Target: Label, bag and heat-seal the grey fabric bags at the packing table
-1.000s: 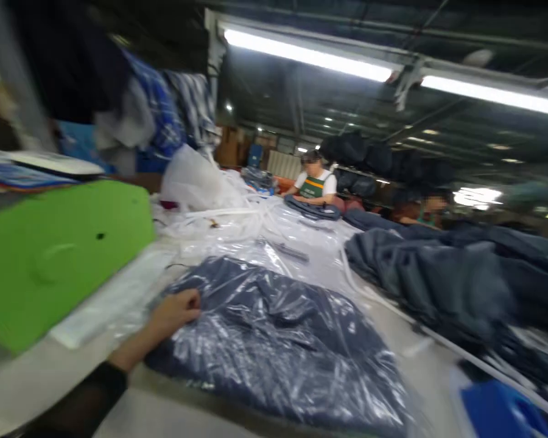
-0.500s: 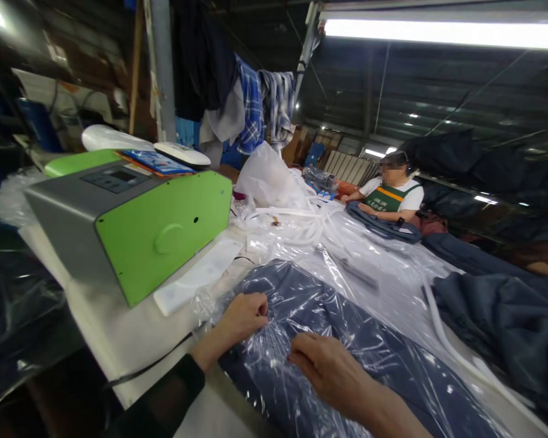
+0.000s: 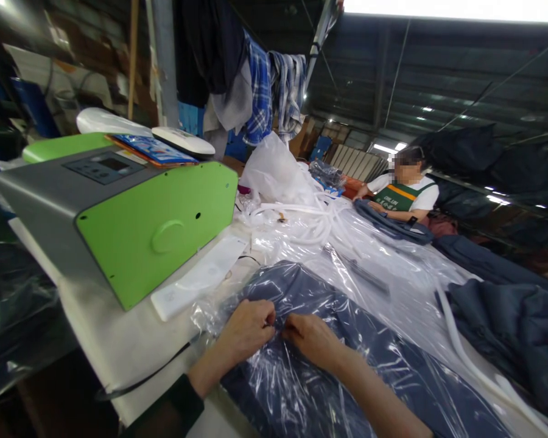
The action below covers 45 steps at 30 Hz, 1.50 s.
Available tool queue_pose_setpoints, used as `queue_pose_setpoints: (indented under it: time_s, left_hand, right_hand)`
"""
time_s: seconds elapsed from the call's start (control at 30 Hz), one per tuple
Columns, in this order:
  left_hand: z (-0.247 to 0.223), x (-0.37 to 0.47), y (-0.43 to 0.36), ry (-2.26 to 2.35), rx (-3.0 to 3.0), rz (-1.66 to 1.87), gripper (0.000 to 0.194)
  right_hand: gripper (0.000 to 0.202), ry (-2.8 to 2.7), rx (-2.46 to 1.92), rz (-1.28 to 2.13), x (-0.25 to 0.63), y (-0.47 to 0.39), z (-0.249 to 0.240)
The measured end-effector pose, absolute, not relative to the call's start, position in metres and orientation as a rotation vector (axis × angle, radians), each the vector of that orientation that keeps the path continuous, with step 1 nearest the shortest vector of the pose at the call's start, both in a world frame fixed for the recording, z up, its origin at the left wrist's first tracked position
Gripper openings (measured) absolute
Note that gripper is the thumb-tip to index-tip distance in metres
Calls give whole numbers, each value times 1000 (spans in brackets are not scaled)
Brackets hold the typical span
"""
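A dark blue garment in a clear plastic bag (image 3: pixel 301 377) lies on the table in front of me. Over its upper part, my left hand (image 3: pixel 249 327) is closed, thumb and fingers pinching the clear plastic. Close on its right, my right hand (image 3: pixel 311 337) is closed too, its fingertips pinched on the bag's film. A small gap separates the two hands. The bag's crumpled edge spreads out to the left of my left hand.
A green and grey machine (image 3: pixel 159 237) stands at the left, a white panel (image 3: pixel 201 277) beside it. White tubing and clear plastic (image 3: pixel 301 219) lie farther back. Across the table a person in a green apron (image 3: pixel 399 196) handles dark fabric. More dark fabric (image 3: pixel 506 322) lies right.
My right hand has moved left and up, closer to my left hand, and both now pinch the plastic near each other. The view has shifted slightly.
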State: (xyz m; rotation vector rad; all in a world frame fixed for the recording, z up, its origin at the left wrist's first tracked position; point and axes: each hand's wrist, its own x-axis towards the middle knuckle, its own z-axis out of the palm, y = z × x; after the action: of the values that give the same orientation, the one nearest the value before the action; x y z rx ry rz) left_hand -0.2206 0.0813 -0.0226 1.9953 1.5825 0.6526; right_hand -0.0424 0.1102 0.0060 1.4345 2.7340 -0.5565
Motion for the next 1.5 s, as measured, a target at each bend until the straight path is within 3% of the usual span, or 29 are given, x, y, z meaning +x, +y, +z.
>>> queue_pose_setpoints:
  time_s: [0.4,0.57,0.7,0.8,0.83,0.9,1.1,1.3,1.4,1.5]
  left_hand:
    - [-27,-219,78,1615,2024,688,10]
    - [-25,-219,77,1621,2052,648,10]
    - [-24,-219,78,1635,2060,636,10]
    - [-23,-219,78,1633,2051,640,9]
    - [-23,-219,77,1631,2047,642,9]
    - [-23,-219,77,1624,2039,646,8]
    - [-26,-219,79,1628,2034,656,8]
    - [-27,-222,82,1636,2038,657,5]
    - [-29,-223,83,1628,2033,669,3]
    - [-27,-223,86,1616,2026,677,8]
  right_hand:
    - [5,2630,1687,-743,-52,120,-6]
    - [32,2571,1862,-696,-49,130,-14]
    - [25,2541,1986,-602,-40,134,-11]
    - [2,2587,2128,-414,-37,113,-5]
    - [9,2613,2153,-366,-39,101,-5]
    - [21,2732,2115,-294,-47,72,-14]
    - [32,3238,1986,184,-84,14,-72]
    - [27,3488,1740,-192,-73,7,-72]
    - [41,3511,1712,-177,-64,-2,-69]
    - [32,3651,1635,-63,-52,-11,-64]
